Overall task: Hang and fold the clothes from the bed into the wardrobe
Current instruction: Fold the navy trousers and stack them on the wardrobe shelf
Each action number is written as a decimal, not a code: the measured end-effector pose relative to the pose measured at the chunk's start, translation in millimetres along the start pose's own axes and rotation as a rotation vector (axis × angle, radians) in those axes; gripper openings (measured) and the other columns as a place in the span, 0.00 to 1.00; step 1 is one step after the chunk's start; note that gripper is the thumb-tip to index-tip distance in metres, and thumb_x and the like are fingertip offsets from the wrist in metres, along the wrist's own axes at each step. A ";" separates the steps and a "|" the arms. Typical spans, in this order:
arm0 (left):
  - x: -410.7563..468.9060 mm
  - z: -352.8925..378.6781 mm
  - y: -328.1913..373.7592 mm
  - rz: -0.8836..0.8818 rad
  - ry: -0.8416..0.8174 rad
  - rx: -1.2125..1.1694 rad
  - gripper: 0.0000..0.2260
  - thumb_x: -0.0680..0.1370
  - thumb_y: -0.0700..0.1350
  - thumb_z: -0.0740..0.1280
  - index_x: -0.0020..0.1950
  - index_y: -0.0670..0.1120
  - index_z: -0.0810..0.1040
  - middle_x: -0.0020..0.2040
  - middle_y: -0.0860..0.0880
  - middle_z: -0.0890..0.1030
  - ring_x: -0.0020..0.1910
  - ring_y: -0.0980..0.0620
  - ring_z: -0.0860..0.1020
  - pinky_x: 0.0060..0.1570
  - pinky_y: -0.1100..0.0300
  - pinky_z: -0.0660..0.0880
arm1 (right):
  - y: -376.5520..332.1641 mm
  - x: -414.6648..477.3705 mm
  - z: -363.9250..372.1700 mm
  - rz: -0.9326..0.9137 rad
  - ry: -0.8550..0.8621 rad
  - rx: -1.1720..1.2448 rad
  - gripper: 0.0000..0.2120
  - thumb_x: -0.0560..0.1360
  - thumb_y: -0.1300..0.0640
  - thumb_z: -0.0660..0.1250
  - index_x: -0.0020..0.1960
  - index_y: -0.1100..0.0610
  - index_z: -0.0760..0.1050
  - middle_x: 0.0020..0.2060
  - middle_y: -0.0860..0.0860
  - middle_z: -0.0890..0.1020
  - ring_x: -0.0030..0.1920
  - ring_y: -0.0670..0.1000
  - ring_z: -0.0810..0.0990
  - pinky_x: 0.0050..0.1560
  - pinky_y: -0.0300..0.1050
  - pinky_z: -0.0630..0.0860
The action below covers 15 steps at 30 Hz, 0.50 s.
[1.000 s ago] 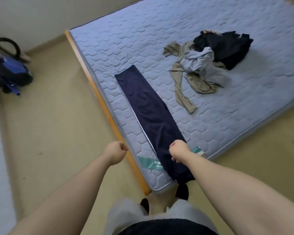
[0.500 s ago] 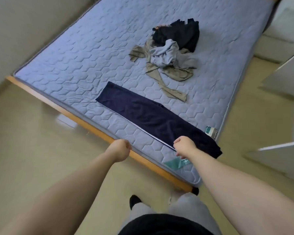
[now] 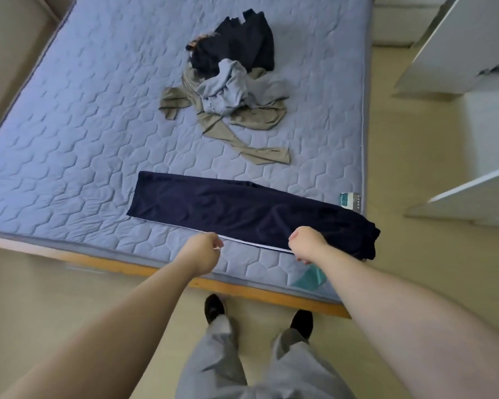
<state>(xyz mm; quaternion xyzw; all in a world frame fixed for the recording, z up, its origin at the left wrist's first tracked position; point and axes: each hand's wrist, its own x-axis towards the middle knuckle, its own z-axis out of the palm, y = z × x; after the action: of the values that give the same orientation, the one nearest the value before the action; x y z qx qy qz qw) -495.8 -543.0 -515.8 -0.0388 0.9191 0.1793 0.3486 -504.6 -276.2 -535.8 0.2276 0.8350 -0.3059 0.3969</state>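
Observation:
Navy trousers [image 3: 242, 210], folded lengthwise with a white stripe along the near edge, lie flat across the front of the blue quilted mattress [image 3: 69, 145]. My right hand [image 3: 306, 243] grips their near edge close to the right end, which droops over the mattress corner. My left hand [image 3: 203, 250] is curled into a fist right at the white stripe, and no grip on the cloth shows. A heap of other clothes lies further back: a black garment [image 3: 236, 44], a grey garment [image 3: 225, 89] and an olive garment [image 3: 251, 119].
White wardrobe doors [image 3: 458, 44] stand open to the right of the bed, with a lower white panel [image 3: 473, 197] beside them. The orange wooden bed frame [image 3: 257, 292] runs in front of my feet. Beige floor surrounds the bed.
I have moved round the bed corner, so the trousers now lie crosswise before me. My left hand came forward from off the bed to the trousers' near edge. My right hand kept its grip.

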 end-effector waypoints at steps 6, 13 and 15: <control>117.3 -16.9 2.8 0.156 -0.110 0.051 0.14 0.81 0.43 0.64 0.66 0.48 0.78 0.65 0.47 0.78 0.61 0.45 0.78 0.62 0.54 0.75 | -31.8 67.2 15.2 0.067 0.102 -0.004 0.12 0.74 0.62 0.59 0.48 0.59 0.81 0.42 0.56 0.84 0.42 0.59 0.84 0.44 0.49 0.84; 260.1 6.2 15.5 0.305 -0.098 0.102 0.21 0.82 0.44 0.64 0.75 0.48 0.71 0.76 0.48 0.68 0.70 0.45 0.72 0.68 0.54 0.69 | -48.7 187.7 41.4 -0.032 0.204 -0.043 0.13 0.79 0.57 0.62 0.62 0.51 0.77 0.61 0.51 0.80 0.59 0.56 0.79 0.59 0.51 0.77; 292.2 21.8 13.9 0.313 -0.101 0.112 0.23 0.82 0.45 0.64 0.77 0.48 0.68 0.77 0.48 0.65 0.71 0.45 0.71 0.68 0.54 0.68 | -50.8 226.0 47.7 -0.095 0.262 -0.086 0.16 0.79 0.57 0.62 0.66 0.50 0.76 0.65 0.50 0.76 0.62 0.56 0.77 0.61 0.53 0.76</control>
<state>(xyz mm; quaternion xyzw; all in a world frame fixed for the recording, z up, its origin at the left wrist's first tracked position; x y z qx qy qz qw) -705.2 -506.6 -718.0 0.1336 0.9038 0.1815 0.3639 -642.6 -314.1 -724.1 0.2087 0.9018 -0.2559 0.2789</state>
